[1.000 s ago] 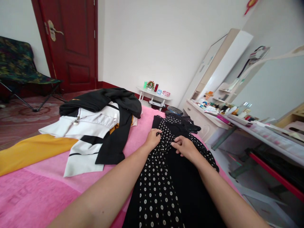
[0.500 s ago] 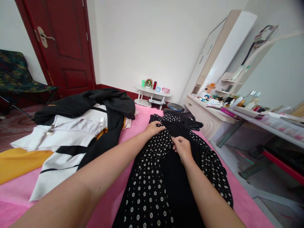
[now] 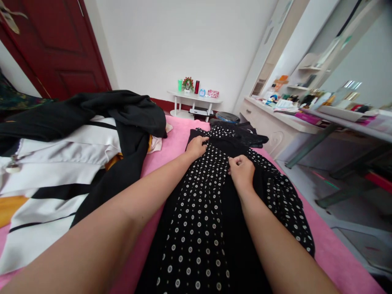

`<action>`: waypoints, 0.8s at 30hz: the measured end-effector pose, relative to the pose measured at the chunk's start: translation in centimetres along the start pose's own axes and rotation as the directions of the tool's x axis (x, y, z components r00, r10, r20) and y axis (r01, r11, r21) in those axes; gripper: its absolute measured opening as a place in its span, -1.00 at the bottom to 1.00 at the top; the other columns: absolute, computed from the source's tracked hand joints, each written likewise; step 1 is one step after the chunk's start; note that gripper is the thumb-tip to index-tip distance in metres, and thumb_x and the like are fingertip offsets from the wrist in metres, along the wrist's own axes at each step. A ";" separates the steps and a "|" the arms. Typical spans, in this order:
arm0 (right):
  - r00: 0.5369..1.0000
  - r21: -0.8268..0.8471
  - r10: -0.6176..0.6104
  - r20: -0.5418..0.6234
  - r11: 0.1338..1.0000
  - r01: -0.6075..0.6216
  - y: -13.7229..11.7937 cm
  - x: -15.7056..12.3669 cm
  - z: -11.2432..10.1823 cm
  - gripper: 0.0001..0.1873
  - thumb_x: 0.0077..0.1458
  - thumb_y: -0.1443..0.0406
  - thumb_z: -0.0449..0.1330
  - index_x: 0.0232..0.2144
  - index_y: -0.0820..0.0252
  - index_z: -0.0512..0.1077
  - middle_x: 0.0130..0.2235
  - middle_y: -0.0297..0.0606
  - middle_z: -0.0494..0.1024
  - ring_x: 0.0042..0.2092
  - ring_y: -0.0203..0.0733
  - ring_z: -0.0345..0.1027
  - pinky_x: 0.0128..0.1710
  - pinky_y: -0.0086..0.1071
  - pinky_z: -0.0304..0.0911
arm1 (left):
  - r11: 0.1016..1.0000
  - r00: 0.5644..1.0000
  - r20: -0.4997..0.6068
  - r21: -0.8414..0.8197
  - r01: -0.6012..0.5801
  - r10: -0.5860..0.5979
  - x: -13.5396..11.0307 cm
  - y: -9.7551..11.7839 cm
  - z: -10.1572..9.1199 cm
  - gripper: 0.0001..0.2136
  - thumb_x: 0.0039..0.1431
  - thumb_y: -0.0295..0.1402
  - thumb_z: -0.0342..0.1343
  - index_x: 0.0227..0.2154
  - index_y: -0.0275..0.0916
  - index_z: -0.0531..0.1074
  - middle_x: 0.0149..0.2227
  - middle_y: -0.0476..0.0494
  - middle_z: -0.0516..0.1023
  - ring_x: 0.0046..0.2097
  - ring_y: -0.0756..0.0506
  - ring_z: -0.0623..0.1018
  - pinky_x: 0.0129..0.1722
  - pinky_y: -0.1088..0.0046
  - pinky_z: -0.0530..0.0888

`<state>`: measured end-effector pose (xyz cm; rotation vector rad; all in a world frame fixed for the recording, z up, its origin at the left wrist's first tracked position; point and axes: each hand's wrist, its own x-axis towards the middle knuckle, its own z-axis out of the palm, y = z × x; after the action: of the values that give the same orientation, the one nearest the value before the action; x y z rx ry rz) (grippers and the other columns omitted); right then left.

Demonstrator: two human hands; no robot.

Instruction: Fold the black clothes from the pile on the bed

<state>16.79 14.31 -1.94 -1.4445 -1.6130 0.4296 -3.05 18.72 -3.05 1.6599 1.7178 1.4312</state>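
A black garment (image 3: pixel 199 212) printed with white circles lies lengthwise on the pink bedding, a long printed strip of it running down over a plain black part. Near its far end my left hand (image 3: pixel 196 148) rests at the left edge, fingers bent onto the cloth and closed on it. My right hand (image 3: pixel 242 170) pinches the right edge of the printed strip between thumb and fingers. Another printed part (image 3: pixel 284 200) spreads out to the right of my right forearm. The fingertips of both hands are partly hidden.
Left on the pink bedding (image 3: pixel 156 167) lies a heap of black, white and yellow clothes (image 3: pixel 61 171). More dark clothing (image 3: pixel 251 136) sits at the far end. Beyond stands a small white table (image 3: pixel 196 96); a cluttered dresser (image 3: pixel 275 122) and a metal-legged desk (image 3: pixel 352 122) flank the right side.
The view has tilted down and turned slightly. The printed strip now lies flatter and wider, its right edge drawn to the right by my right hand. My left hand stays at the left edge.
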 end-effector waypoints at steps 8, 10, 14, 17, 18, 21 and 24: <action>0.996 -0.049 -0.055 -0.065 0.997 0.052 0.7 0.5 0.5 -0.78 -0.03 0.25 0.15 -0.64 0.13 0.25 -0.60 -0.33 0.40 -0.50 -0.24 0.28 -0.38 -0.40 0.19 | 0.940 0.981 0.102 0.287 -0.187 0.164 0.0 0.4 -0.1 -0.60 0.11 -0.58 0.02 0.02 -0.20 0.39 0.09 -0.16 0.34 0.18 -0.22 0.25 0.22 0.19 0.09; 0.999 -0.114 -0.047 -0.009 0.992 0.046 0.9 0.7 0.6 -0.79 -0.06 0.26 0.17 -0.65 0.14 0.27 -0.59 -0.31 0.42 -0.48 -0.23 0.28 -0.33 -0.38 0.20 | 0.939 0.978 0.195 0.316 -0.138 0.078 0.2 0.4 0.0 -0.65 0.09 -0.58 0.03 -0.05 -0.22 0.44 0.07 -0.20 0.37 0.19 -0.27 0.24 0.21 0.08 0.05; 0.999 -0.085 -0.039 -0.003 0.996 0.038 0.9 0.6 0.7 -0.95 -0.07 0.31 0.16 -0.49 0.19 0.39 -0.43 -0.25 0.52 -0.40 -0.21 0.35 -0.26 -0.38 0.22 | 0.951 0.972 0.235 0.300 -0.081 0.009 -0.5 0.5 0.0 -0.56 0.05 -0.58 0.08 0.04 -0.28 0.36 0.18 -0.31 0.24 0.24 -0.39 0.14 0.21 -0.02 -0.04; 0.999 -0.070 -0.041 -0.014 0.997 0.040 0.8 0.5 0.6 -0.89 -0.08 0.33 0.14 -0.40 0.22 0.42 -0.37 -0.23 0.54 -0.34 -0.20 0.38 -0.21 -0.38 0.23 | 0.969 0.970 0.240 0.230 -0.095 0.038 -3.0 0.5 -0.6 -0.53 0.04 -0.49 0.14 0.07 -0.27 0.33 0.24 -0.30 0.16 0.28 -0.43 0.04 0.22 -0.02 -0.09; 0.999 -0.074 -0.041 -0.011 0.996 0.040 0.8 0.4 0.6 -0.88 -0.08 0.33 0.14 -0.40 0.22 0.42 -0.37 -0.23 0.54 -0.33 -0.19 0.39 -0.19 -0.37 0.23 | 0.975 0.968 0.243 0.194 -0.112 0.063 -4.3 0.5 -1.0 -0.54 0.03 -0.44 0.16 0.06 -0.27 0.34 0.24 -0.28 0.16 0.29 -0.42 0.03 0.23 0.00 -0.10; 0.999 -0.096 -0.045 0.010 0.994 0.045 0.8 0.3 0.6 -0.88 -0.07 0.34 0.12 -0.43 0.22 0.44 -0.38 -0.22 0.54 -0.32 -0.18 0.39 -0.18 -0.37 0.22 | 0.972 0.946 0.304 0.162 -0.171 0.115 -8.8 1.5 -2.9 -0.52 0.00 -0.34 0.18 0.04 -0.28 0.36 0.23 -0.28 0.19 0.29 -0.41 0.03 0.23 0.03 -0.08; 0.996 -0.131 -0.080 0.050 0.988 0.086 0.8 0.2 0.6 -0.86 -0.04 0.35 0.07 -0.45 0.21 0.44 -0.37 -0.22 0.54 -0.31 -0.18 0.38 -0.18 -0.37 0.21 | 0.930 0.889 0.442 0.265 -0.255 0.118 -14.0 4.2 -5.5 -0.52 0.02 -0.35 0.11 0.07 -0.23 0.34 0.30 -0.22 0.05 0.31 -0.37 -0.06 0.24 0.02 -0.10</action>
<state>16.85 14.85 -2.80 -1.4689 -1.7591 0.3132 -1.79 3.18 -2.55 2.1693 1.6245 0.7995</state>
